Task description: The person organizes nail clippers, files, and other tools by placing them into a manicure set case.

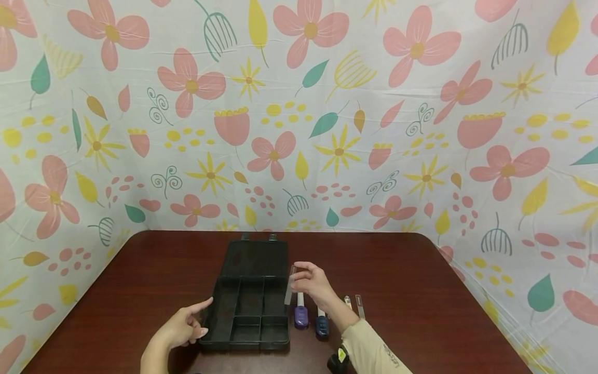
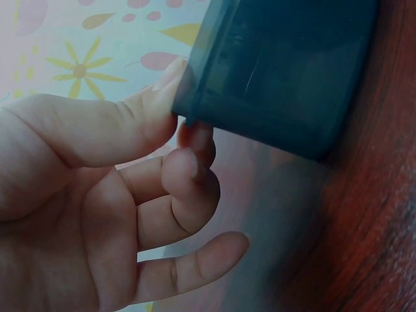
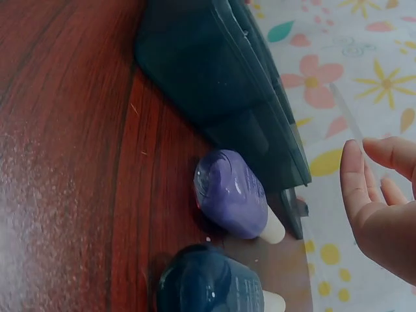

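In the head view, a black compartment box (image 1: pixel 246 347) lies on the table with its lid (image 1: pixel 256 258) folded back. At its left rim is my left hand (image 1: pixel 179 326), index finger extended along the side and thumb at the front corner. The left wrist view shows the thumb on the rim of the box (image 2: pixel 279 78), other fingers bent below. Beside the box's right wall, my right hand (image 1: pixel 312 284) pinches a thin translucent strip (image 1: pixel 289 292) upright between thumb and fingers. The strip (image 3: pixel 344 107) looks faint in the right wrist view.
A purple nail polish bottle (image 1: pixel 301 317) and a dark blue one (image 1: pixel 322 326) lie right of the box. Beyond the right wrist are a clear narrow strip (image 1: pixel 359 306) and a small pale item (image 1: pixel 348 301). A black object with a yellow label (image 1: pixel 337 361) lies near the sleeve.
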The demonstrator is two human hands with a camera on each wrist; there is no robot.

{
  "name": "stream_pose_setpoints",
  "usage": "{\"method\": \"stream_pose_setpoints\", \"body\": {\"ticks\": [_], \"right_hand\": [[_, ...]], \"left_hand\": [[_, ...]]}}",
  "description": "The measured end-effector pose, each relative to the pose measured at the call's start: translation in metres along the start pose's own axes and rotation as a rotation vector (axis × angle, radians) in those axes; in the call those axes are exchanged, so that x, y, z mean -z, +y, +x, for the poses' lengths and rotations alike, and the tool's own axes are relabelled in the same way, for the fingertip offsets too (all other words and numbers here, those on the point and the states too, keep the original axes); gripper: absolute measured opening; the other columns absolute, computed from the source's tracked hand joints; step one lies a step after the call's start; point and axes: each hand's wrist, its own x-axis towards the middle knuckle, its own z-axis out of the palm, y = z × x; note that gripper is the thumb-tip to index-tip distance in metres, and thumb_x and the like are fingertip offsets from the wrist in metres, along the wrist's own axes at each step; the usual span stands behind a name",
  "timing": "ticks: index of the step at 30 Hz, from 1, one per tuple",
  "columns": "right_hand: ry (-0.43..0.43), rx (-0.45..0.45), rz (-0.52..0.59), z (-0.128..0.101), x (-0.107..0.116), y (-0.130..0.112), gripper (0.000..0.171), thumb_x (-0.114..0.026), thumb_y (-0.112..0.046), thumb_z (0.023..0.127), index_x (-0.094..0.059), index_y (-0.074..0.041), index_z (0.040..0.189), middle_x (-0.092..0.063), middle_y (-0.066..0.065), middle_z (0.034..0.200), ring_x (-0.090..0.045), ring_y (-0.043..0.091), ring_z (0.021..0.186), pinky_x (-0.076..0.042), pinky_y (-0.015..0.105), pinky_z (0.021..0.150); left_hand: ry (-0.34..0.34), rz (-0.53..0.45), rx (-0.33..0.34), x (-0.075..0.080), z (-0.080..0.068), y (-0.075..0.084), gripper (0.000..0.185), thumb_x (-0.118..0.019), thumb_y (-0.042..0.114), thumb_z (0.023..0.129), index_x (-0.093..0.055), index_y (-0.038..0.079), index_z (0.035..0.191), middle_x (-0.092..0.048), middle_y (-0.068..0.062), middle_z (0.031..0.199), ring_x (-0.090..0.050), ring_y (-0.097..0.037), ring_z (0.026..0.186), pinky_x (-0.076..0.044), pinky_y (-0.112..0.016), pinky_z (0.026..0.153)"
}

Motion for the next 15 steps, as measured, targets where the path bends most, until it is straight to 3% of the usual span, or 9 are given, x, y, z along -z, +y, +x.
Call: {"method": "stream_pose_setpoints", "body": {"ticks": [15], "right_hand": [[-0.002,0.046,-0.038,0.006,-0.019,0.004,0.049,-0.055,0.016,0.073,-0.040,0.016,0.120,-0.057,0.015,0.083,-0.058,0.014,0.067,-0.049,0.033,0.064]], "left_hand": [[0.001,-0.015,0.019,0.000,0.000,-0.001,0.067,-0.064,0.002,0.080,-0.029,-0.002,0.137,-0.040,0.000,0.051,-0.040,-0.014,0.049,-0.032,-0.028,0.047]]}}
